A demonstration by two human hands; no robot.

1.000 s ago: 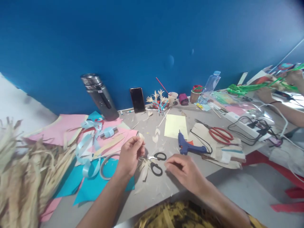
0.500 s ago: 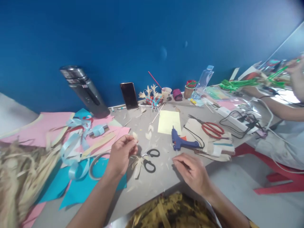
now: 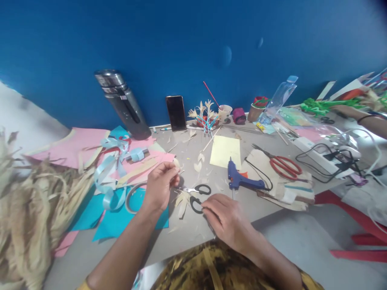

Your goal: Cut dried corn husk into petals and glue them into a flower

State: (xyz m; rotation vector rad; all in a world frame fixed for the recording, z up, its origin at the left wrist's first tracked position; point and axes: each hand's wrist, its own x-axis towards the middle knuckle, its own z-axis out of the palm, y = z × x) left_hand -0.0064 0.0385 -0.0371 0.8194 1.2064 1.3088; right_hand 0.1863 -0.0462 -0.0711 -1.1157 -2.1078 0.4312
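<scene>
My left hand [image 3: 159, 183] is closed in a pinch on a small pale petal cut from what looks like dried corn husk [image 3: 177, 163]. Small black-handled scissors [image 3: 203, 189] lie on the grey table with their blades slightly apart. At their lower loop are the curled fingertips of my right hand [image 3: 226, 217], closed on its edge; the thumb is mostly hidden. Under the blades lies a frayed husk piece [image 3: 182, 201]. More cut petals [image 3: 198, 166] and husk scraps are scattered beyond the scissors.
To the right are a blue glue gun [image 3: 242, 179], red-handled scissors [image 3: 286, 166] on a cloth, and a power strip [image 3: 317, 155]. Left are blue ribbon [image 3: 110, 177], tape roll [image 3: 130, 199] and husks [image 3: 36, 217]. A flask [image 3: 127, 106] and phone [image 3: 176, 112] stand behind; another person's arm [image 3: 373, 125] reaches in.
My right hand has moved left to the scissors' lower loop. My left hand still pinches the petal. The view has shifted, and the other person's arm shows less.
</scene>
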